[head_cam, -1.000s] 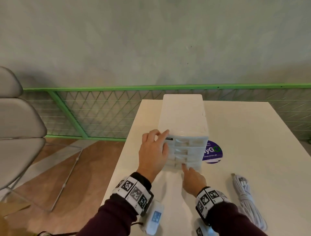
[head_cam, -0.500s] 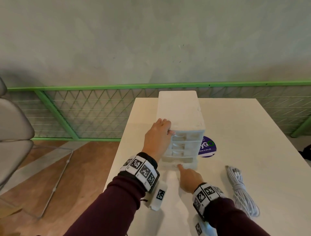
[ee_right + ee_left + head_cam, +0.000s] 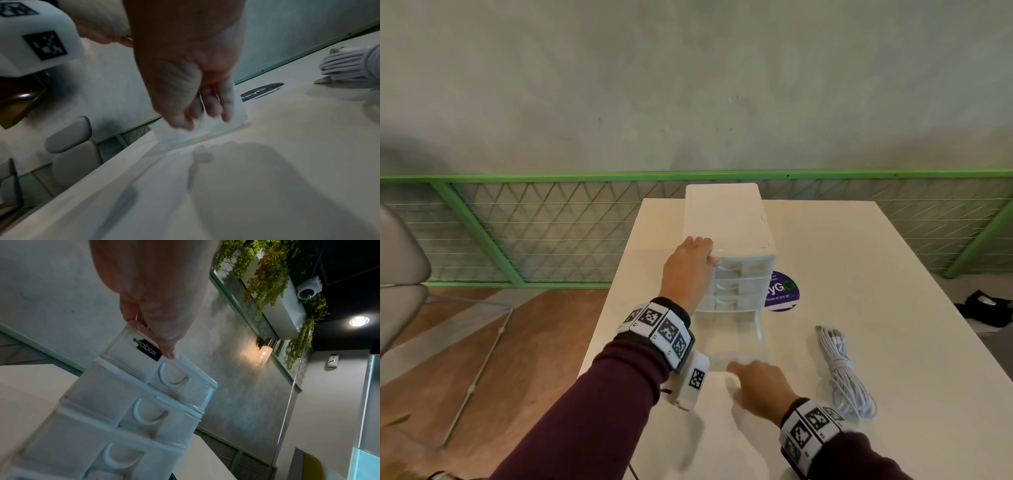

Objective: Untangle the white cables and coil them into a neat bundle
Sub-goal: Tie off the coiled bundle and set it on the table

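White plastic drawer unit (image 3: pixel 729 236): my left hand (image 3: pixel 688 270) clasps its top corner; my right hand (image 3: pixel 760 383) grips its pulled-out bottom drawer (image 3: pixel 732 339); coiled white cables (image 3: pixel 842 373) lie right.

A black label (image 3: pixel 146 350) on the top drawer front of the white drawer unit (image 3: pixel 115 410) reads in white letters ending "abox", its first letters not clear, with the left hand (image 3: pixel 156 293) reaching its edge; a round purple sticker (image 3: pixel 781 292) on the bench (image 3: pixel 893 308) beside the unit shows "yGO" in large letters, partly hidden by the unit, and beneath it a small white line, "Clean as you go"; the wristbands (image 3: pixel 664 329) bear only square black-and-white code markers, no words.
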